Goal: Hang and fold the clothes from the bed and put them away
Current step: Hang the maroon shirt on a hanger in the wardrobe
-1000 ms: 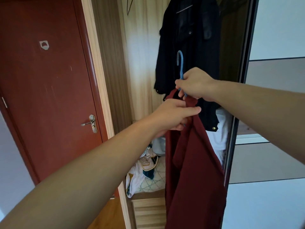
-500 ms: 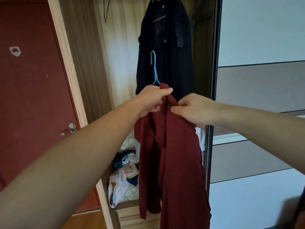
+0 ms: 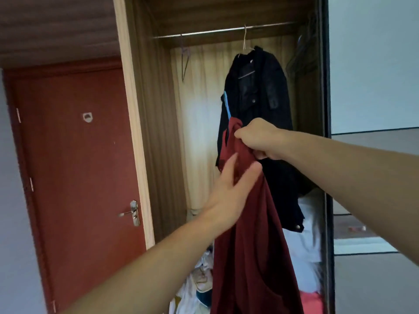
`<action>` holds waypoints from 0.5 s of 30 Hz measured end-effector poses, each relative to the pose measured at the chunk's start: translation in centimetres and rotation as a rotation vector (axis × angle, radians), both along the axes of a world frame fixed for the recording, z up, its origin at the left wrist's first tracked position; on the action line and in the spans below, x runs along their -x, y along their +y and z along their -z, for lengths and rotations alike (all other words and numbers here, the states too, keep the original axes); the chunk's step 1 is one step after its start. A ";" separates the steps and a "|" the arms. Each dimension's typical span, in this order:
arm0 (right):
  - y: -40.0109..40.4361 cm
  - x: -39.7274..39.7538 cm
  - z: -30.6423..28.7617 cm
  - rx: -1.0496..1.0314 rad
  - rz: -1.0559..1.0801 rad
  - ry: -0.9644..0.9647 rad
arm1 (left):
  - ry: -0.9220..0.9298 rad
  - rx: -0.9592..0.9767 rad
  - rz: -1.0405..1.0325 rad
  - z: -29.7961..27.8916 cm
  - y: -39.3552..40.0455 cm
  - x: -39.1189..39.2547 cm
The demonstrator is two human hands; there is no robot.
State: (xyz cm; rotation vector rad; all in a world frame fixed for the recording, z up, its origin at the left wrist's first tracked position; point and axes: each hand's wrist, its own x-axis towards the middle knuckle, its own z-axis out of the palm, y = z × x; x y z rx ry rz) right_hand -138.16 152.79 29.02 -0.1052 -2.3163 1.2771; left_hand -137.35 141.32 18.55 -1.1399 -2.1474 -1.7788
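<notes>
A dark red garment hangs long from a blue hanger, whose hook sticks up just above the cloth. My right hand is closed on the top of the garment, right below the hook, and holds it up in front of the open wardrobe. My left hand is open, its fingers spread flat against the left side of the red cloth without gripping it. The metal rail runs across the top of the wardrobe, well above the hanger.
A black jacket hangs from the rail on a wire hanger, directly behind the red garment. An empty hanger hangs further left. Loose clothes lie on the wardrobe floor. A red door is on the left, a sliding wardrobe door on the right.
The view has tilted up, so the rail shows. My left hand let go of the garment's top and now rests open against the cloth. My right hand now grips the top near the hook.
</notes>
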 end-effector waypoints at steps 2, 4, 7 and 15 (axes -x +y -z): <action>-0.8 1.7 -1.3 0.024 -0.009 0.030 | 0.107 0.060 -0.083 1.2 0.3 0.9; -1.7 3.5 -2.7 0.026 -0.018 0.045 | 0.171 0.093 -0.198 1.8 0.7 2.7; -3.0 6.2 -4.7 0.011 -0.046 0.073 | 0.148 0.074 -0.263 2.2 0.2 6.2; -5.9 15.6 -10.7 -0.074 0.048 0.196 | 0.131 0.055 -0.400 -0.1 -1.0 19.1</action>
